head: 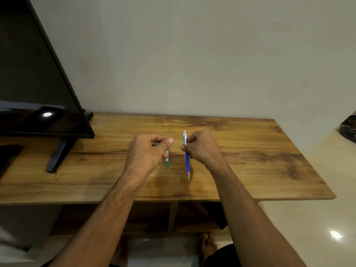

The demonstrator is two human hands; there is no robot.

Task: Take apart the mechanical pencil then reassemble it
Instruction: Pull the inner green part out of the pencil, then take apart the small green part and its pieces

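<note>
A blue mechanical pencil with a silver clip and a silver tip is held upright-ish above the wooden table, tip pointing toward me. My right hand is closed around its upper barrel. To the left, my left hand has its fingers curled, and a small green and white piece shows just under its fingertips. I cannot tell whether that piece is gripped or lies on the table.
A dark flat screen on a black stand fills the table's left side. A wall runs close behind the table. The table's right edge ends near a tiled floor. My bare feet show below the front edge.
</note>
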